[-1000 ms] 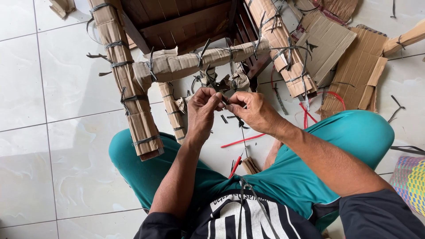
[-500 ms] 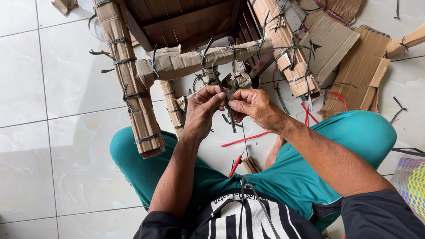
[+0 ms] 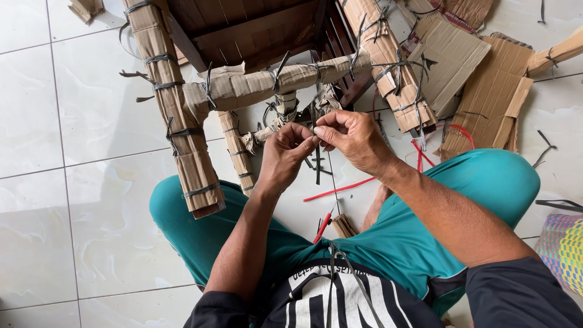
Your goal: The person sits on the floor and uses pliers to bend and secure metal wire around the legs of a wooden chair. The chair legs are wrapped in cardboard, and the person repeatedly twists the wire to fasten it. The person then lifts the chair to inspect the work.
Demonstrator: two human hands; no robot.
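Strap axis: the thin dark plastic strap [image 3: 317, 159] runs close to vertical in the head view, its upper part rising toward the wrapped crossbar [image 3: 276, 84] and its lower end hanging free toward the person's lap.
Strap place: between both hands, just in front of the upturned chair [image 3: 255, 30], above the white tiled floor [image 3: 79, 182].
Left hand [image 3: 285, 155]: fingers curled closed, thumb and forefinger pinched at the strap.
Right hand [image 3: 355, 141]: fingers bent, thumb and fingertips pinching the same strap just beside the left hand's tips.
Change: half a second ago the hands sat closer to the crossbar; now they are drawn slightly toward the body, fingertips meeting.
Strap look: narrow, flat, dark grey, matching the bands tied around the cardboard-wrapped chair leg [image 3: 176, 115].
Around: a red strap [image 3: 340, 189] lies on the floor between the teal trousers [image 3: 486, 182]; loose cardboard sheets [image 3: 480, 91] lie to the right.
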